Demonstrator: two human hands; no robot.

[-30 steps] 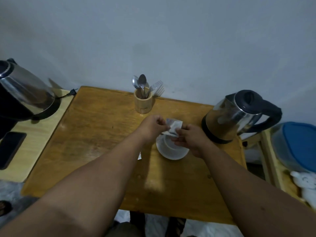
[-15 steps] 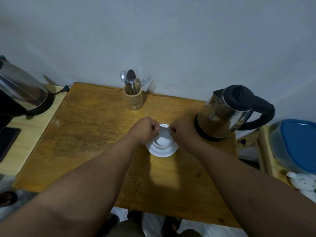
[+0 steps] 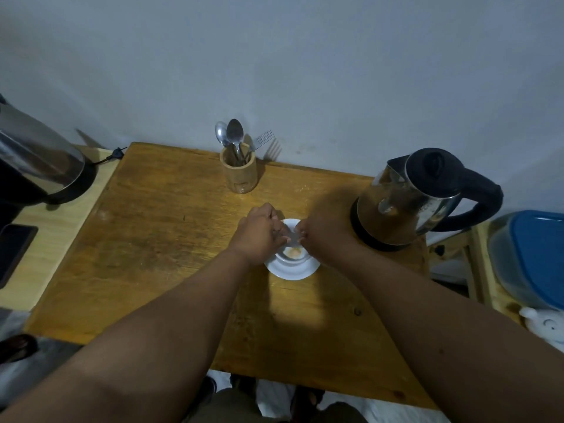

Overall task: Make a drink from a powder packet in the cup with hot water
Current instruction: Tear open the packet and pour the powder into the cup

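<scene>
Both hands, left hand (image 3: 259, 233) and right hand (image 3: 323, 236), pinched what looked like the packet (image 3: 293, 236) over the cup (image 3: 293, 254); a jerk could scatter powder onto the table (image 3: 158, 239).

Hands (image 3: 259, 232) lowered packet (image 3: 293, 236) from above onto cup (image 3: 293, 254); tan powder (image 3: 294, 251) appeared in cup since a second ago.

Plenty of bare desk (image 3: 158, 239) sitting open on the left and along the near edge. Kettle (image 3: 418, 199) crowding in just beside the right hand (image 3: 326, 233), blocking that side. Utensil holder (image 3: 239, 172) standing behind the cup (image 3: 293, 254) near the wall, spoons and fork sticking up. Both hands hovering over the cup, covering its top.
</scene>
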